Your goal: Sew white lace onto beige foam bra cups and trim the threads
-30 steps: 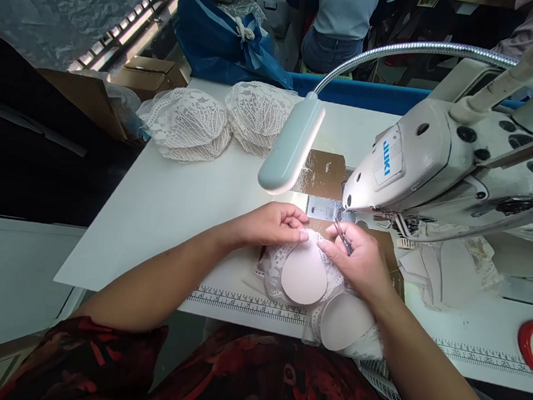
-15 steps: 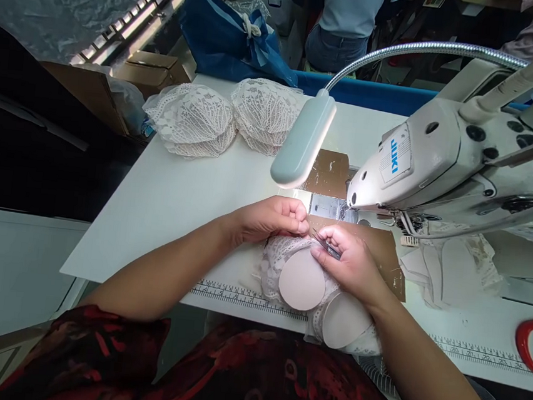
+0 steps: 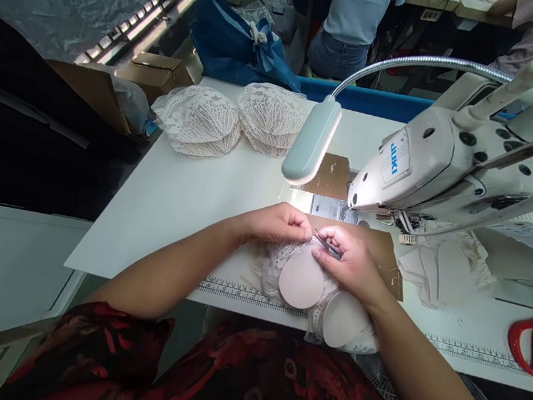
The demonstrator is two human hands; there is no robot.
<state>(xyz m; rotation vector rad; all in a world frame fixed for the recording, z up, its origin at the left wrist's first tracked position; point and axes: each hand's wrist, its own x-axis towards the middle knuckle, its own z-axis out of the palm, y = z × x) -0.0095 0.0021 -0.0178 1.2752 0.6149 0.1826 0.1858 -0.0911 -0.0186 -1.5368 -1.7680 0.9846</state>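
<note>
My right hand (image 3: 348, 258) is wrapped round small dark thread snips (image 3: 328, 246), whose tips point up and left toward my other hand. My left hand (image 3: 289, 223) is closed in a pinch at the upper edge of a white lace piece; what its fingers grip is too small to make out. Below both hands lies the lace piece (image 3: 275, 265) with two smooth, pale round cups, one (image 3: 302, 281) under the snips and the other (image 3: 345, 319) at the table's front edge beside my right wrist.
A white sewing machine (image 3: 421, 158) stands at the right, with a lamp (image 3: 312, 140) over the table (image 3: 152, 214). Two lace stacks (image 3: 203, 121) lie at the back left. White pieces (image 3: 448, 268) and red-handled scissors (image 3: 528, 345) lie right. People sit beyond.
My left hand has turned slightly, its fingers curling closer together near the snips. The view has shifted a little; my right hand and the cups look nearly unchanged.
</note>
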